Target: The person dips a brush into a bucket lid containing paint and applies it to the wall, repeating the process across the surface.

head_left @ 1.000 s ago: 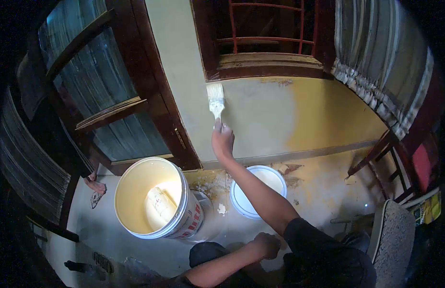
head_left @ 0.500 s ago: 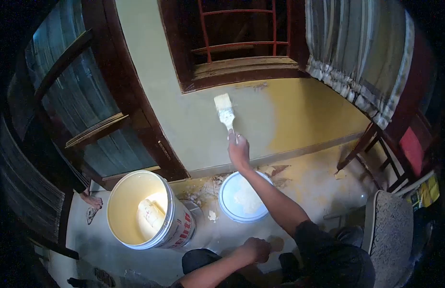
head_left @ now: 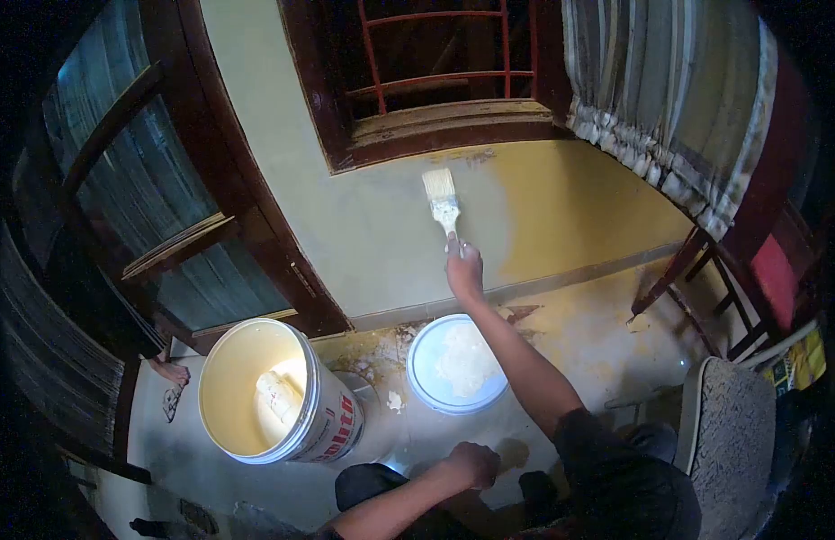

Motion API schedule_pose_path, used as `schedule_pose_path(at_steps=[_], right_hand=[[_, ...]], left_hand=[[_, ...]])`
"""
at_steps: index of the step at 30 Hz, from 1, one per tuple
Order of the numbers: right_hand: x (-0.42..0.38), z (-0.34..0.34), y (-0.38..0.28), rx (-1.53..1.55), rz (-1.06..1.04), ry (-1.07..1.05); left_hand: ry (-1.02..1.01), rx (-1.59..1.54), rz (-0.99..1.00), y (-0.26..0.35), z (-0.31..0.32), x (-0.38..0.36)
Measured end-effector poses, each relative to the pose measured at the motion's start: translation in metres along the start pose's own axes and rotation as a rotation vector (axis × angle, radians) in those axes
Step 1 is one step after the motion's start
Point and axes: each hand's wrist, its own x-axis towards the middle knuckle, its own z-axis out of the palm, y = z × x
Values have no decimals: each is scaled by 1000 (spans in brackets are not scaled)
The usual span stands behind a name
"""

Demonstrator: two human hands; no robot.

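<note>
My right hand (head_left: 464, 272) is closed around the handle of a flat paintbrush (head_left: 441, 192). Its pale, paint-coated bristles point up against the wall (head_left: 390, 243) below the window. Grey-green paint covers the wall's left part, while the right part is yellow-ochre. My left hand (head_left: 476, 465) is curled into a fist by my knee, with nothing seen in it. Between my hands, a blue-white bucket lid (head_left: 424, 382) lies on the floor with pale paint on it. Left of it stands a large paint bucket (head_left: 230, 346), holding a paint-covered roller (head_left: 278, 396).
A dark wooden door (head_left: 246, 225) is on the left, near another person's foot (head_left: 172, 373). An open window shutter with a striped curtain (head_left: 660, 99) juts out at the right. Below it stand a wooden chair or stand (head_left: 669, 292) and a grey padded seat (head_left: 737, 432). Paint spots the floor.
My right hand and the paintbrush have moved right along the wall, the bristles slightly higher. The left hand stays closed by my knee. The view has shifted a little.
</note>
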Motion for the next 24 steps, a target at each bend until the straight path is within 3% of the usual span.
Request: schedule_pose_path(at_steps=[2,4,7,9,11,13,15,16,19,22,24], right_hand=[[-9,12,41,-183,-144,244],[-19,10,93,-175,-232,260],[-12,-41,155,-392,34,-386],[11,-77,205,-815,-182,-645],[1,-105,219,-617,96,-812],[-9,-137,182,-474,141,-801],[-14,-160,163,-755,341,-997],[-23,-167,170,-693,240,-947],[-46,-183,181,-635,339,-985],[-55,-185,235,-604,446,-1052],[-53,-161,245,-617,430,-1035]], left_hand=[[-13,-3,8,4,-6,-3],[-36,-14,20,6,-12,-9],[5,-5,37,9,-11,-10],[-16,-7,23,7,-11,-6],[30,-6,77,8,-10,-10],[5,-15,71,5,1,-1],[58,-21,80,4,-5,-7],[48,-32,97,4,-8,-8],[71,-31,108,5,-10,-4],[63,-36,84,7,-4,5],[172,-25,147,6,7,10]])
